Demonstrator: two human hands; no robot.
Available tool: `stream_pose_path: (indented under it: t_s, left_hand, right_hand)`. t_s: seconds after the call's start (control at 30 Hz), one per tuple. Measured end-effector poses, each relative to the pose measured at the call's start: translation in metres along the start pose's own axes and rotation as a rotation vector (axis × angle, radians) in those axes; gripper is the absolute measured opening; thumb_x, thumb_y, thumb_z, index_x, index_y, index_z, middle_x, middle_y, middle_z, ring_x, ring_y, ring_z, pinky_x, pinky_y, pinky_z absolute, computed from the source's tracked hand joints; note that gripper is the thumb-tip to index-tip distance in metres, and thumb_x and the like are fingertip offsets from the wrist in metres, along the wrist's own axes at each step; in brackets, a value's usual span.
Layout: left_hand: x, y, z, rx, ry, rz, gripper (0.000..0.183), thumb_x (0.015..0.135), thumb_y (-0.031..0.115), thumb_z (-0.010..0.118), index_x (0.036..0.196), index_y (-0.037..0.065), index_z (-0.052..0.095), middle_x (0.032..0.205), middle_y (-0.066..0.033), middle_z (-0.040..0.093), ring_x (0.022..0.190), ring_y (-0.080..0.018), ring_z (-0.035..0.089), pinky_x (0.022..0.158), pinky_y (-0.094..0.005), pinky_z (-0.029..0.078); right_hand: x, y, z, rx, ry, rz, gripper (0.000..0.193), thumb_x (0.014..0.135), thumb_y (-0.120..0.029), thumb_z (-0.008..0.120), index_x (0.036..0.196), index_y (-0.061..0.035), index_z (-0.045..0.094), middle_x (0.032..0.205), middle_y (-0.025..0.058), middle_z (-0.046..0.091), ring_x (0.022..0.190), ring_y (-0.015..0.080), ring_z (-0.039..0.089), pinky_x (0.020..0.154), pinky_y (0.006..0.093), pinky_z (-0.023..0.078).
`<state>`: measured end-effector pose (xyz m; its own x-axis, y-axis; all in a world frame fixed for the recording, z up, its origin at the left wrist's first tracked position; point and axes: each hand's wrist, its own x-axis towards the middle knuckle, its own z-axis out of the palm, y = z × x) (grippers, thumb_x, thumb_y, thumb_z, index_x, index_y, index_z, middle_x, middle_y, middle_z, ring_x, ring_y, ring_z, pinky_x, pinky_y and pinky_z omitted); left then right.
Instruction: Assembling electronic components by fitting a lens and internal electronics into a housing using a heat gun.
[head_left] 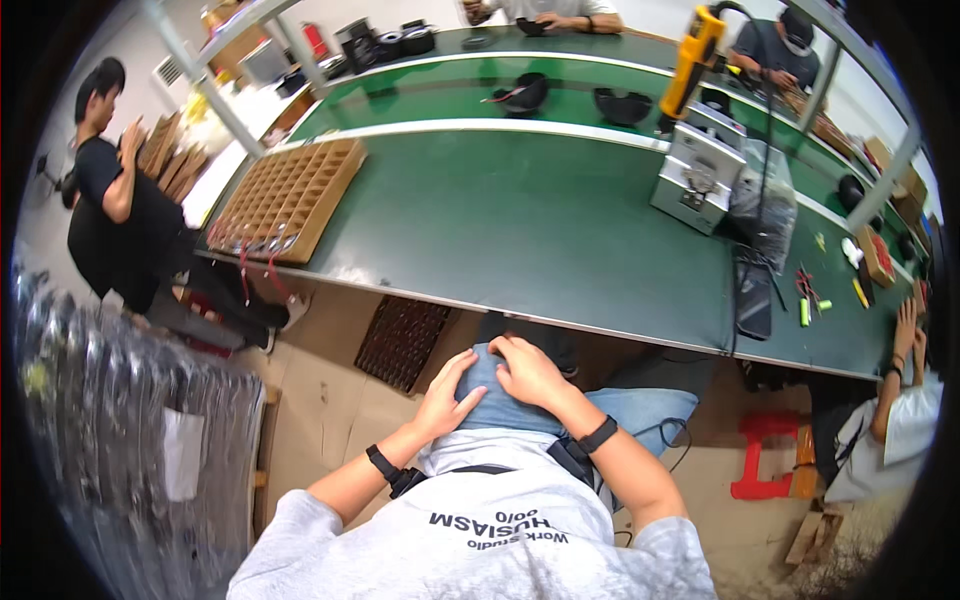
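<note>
Both hands are laid on the knee [500, 395], which is clad in blue denim and raised just below the near edge of the bench [520, 225]. The left hand [447, 395] is spread flat over the left side of the knee, its fingers [462, 366] extended and slightly parted, with nothing held. The right hand [530, 372] is rested on top of the knee, its fingers [507, 350] curled loosely downward onto the cloth; nothing is gripped. The two hands are set just beside each other, thumbs nearly touching. A black band is worn on each wrist.

The bench, covered in green matting, is seen beyond the hands. A wooden tray [290, 195] divided into many small compartments is placed at its left end, with red wires hung over the near rim. A metal box [700, 175] is stood toward the right, with a yellow tool [692, 60] suspended above it. A dark flat device [752, 295] is laid near the right front edge, and small coloured parts are scattered further right. A dark grid tray [402, 340] is leaned on the floor under the bench. A red stool [762, 455] is seen at the lower right. Other people are seated or stood around the benches.
</note>
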<state>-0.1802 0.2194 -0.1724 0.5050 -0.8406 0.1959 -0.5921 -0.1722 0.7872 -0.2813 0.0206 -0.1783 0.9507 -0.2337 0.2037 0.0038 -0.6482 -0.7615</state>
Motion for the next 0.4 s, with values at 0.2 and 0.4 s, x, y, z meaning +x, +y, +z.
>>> stream_pose_path:
  t_s: [0.2,0.4]
  left_hand:
    - [-0.041,0.011,-0.021,0.0,-0.168,-0.108,0.024,0.089,0.016,0.082,0.106,0.003,0.073,0.1,-0.011,0.072,0.084,-0.0218,0.068,0.069,-0.0321,0.054]
    - [-0.032,0.026,-0.037,0.046,-0.463,-0.188,0.015,0.086,0.017,0.085,0.092,0.005,0.078,0.081,-0.0093,0.075,0.066,-0.0172,0.068,0.062,-0.0332,0.054]
  right_hand:
    - [0.004,0.005,-0.004,-0.031,-0.038,0.179,0.038,0.086,-0.007,0.059,0.122,-0.0003,0.07,0.111,0.0281,0.071,0.105,0.0434,0.069,0.096,0.0483,0.055]
    - [0.006,0.008,-0.008,0.031,-0.166,0.192,0.048,0.083,-0.022,0.068,0.126,-0.0004,0.071,0.116,0.0293,0.071,0.109,0.0418,0.07,0.101,0.0458,0.054]
